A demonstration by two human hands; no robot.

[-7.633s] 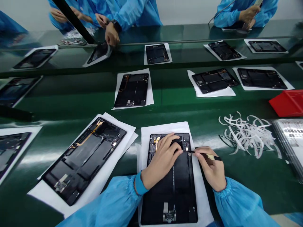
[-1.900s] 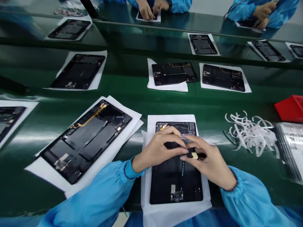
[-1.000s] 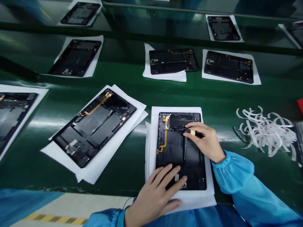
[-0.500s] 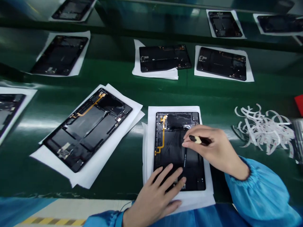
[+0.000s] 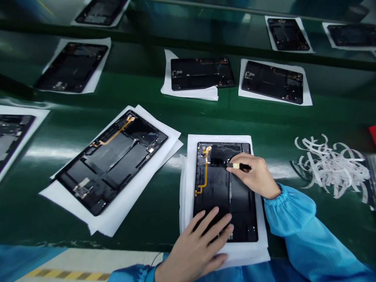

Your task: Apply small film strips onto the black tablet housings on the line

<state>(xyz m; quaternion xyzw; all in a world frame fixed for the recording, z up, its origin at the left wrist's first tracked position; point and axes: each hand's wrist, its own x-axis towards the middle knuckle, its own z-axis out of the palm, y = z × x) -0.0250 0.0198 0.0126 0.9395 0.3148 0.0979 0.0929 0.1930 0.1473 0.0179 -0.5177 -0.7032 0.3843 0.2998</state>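
Observation:
A black tablet back shell (image 5: 219, 192) with an orange flex cable (image 5: 205, 172) along its left side lies on white paper sheets (image 5: 263, 231). My left hand (image 5: 199, 246) rests flat across its lower left part, fingers spread. Over the upper middle of the shell, my right hand (image 5: 255, 174) pinches a black pen-like tool with a cream band (image 5: 236, 166). The tool lies nearly level; I cannot tell whether its tip touches the shell. A thin dark strip with small white print (image 5: 230, 192) runs down the shell below these fingers.
Another tablet shell (image 5: 114, 160) lies slanted on paper to the left. Loose white curled strips (image 5: 337, 168) are heaped at the right on the green work surface (image 5: 141, 223). More shells (image 5: 202, 73) lie on paper farther back. A red object (image 5: 373, 133) shows at the right edge.
My right hand has moved up the shell, and the tool has turned so its cream band lies more level. The left hand stays pressed on the shell. The whole view has shifted slightly.

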